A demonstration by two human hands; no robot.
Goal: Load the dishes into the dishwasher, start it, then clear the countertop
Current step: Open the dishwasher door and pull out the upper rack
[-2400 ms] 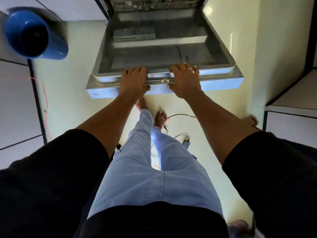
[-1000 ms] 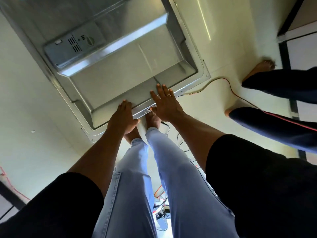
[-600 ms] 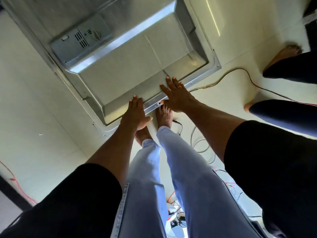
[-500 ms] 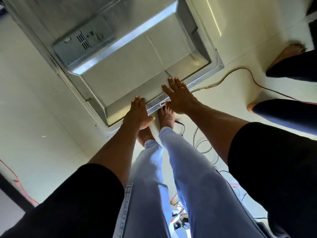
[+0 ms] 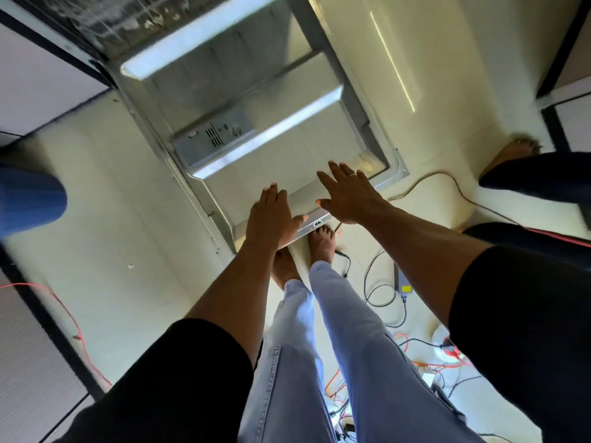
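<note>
1. Both hands are flat with straight fingers and hold nothing. The left hand [image 5: 271, 219] lies palm-down on the near edge of the dishwasher door [image 5: 287, 145]. The right hand [image 5: 350, 195], fingers spread, is just to its right over the same edge. I cannot tell whether it presses the metal or hovers just above it.
2. Hands sit side by side but apart, with the door's latch strip showing between them.
3. Lowered and open, the door stretches away from the hands toward the far left, its detergent dispenser [image 5: 212, 139] facing up.
4. At the far end the rack [image 5: 134, 17] shows as a blur of wire. What it holds, if anything, is too smeared to name.
5. Judging from this, the task is early or midway. The machine is open and not started, and no dish is in either hand.
6. Starting the machine and clearing the countertop appear to remain. No countertop is in view.
7. Loose cables [image 5: 383, 282] lie on the floor near the person's bare feet.
</note>
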